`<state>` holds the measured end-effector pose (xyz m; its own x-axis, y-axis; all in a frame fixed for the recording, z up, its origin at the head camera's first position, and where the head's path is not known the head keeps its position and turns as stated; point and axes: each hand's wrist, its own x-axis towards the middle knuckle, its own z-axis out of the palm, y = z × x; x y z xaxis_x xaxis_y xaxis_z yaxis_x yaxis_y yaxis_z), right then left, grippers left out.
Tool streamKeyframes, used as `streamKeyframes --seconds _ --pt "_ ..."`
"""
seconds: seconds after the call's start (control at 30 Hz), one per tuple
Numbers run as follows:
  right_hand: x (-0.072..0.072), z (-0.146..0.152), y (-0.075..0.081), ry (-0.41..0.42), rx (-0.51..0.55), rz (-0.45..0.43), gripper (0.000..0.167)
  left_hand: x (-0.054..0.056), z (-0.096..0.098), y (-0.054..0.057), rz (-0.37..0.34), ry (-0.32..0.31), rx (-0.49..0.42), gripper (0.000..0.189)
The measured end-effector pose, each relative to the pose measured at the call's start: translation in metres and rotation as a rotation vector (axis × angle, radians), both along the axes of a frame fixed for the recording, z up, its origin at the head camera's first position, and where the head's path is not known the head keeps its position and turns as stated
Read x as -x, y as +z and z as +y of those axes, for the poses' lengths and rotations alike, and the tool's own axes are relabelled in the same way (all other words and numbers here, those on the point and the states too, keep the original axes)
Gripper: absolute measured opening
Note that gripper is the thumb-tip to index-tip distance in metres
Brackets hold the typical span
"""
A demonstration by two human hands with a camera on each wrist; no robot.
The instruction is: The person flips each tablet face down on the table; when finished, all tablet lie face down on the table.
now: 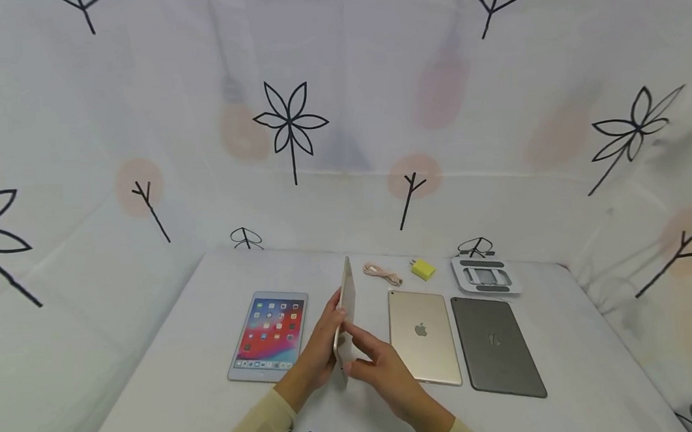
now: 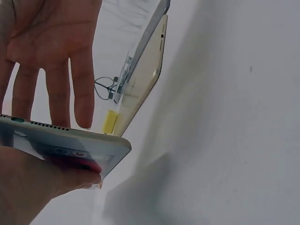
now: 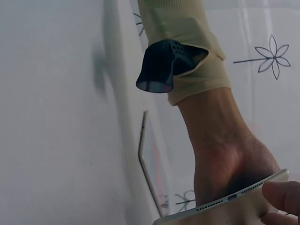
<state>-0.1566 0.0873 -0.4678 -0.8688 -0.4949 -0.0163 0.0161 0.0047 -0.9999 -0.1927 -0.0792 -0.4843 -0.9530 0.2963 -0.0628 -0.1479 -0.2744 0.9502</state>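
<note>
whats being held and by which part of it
A tablet: the left hand grips its left face and upper edge; right fingers touch its right face.

Both arms reaching in from below, and here's the left hand (image 1: 318, 348), gripping firmly, its left wrist (image 1: 292, 387) bare! Opposite, the right hand (image 1: 386, 374) angles inward, fingers extended, thumb spread away from the index finger!

Your head camera looks forward and down across the table (image 1: 161, 395); close up, your left-wrist view faces the yellow plug (image 2: 110, 122), right-wrist view your left sleeve (image 3: 206, 75), both sharing the held tablet (image 2: 101, 147).
</note>
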Motion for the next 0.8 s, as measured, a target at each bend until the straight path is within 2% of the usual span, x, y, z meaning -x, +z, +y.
streamKeyframes --seconds 0.2,0.37,0.53,0.67,0.8 --pt "0.001 0.006 0.001 0.016 -0.058 0.092 0.062 -0.004 -0.002 0.004 0.05 0.046 -0.035 0.065" --pt "0.003 0.013 -0.001 0.016 -0.125 0.167 0.056 -0.002 -0.004 0.004 0.042 0.079 -0.055 0.061" --pt "0.006 0.017 -0.004 0.012 -0.182 0.239 0.052 -0.002 -0.011 0.003 0.032 0.106 -0.026 0.059" --pt "0.007 0.021 -0.006 -0.046 -0.212 0.193 0.062 -0.003 -0.02 0.003 0.016 0.144 -0.018 0.058" --pt "0.011 0.031 -0.01 -0.096 -0.177 0.046 0.086 0.001 -0.026 0.004 0.01 0.171 -0.071 0.054"
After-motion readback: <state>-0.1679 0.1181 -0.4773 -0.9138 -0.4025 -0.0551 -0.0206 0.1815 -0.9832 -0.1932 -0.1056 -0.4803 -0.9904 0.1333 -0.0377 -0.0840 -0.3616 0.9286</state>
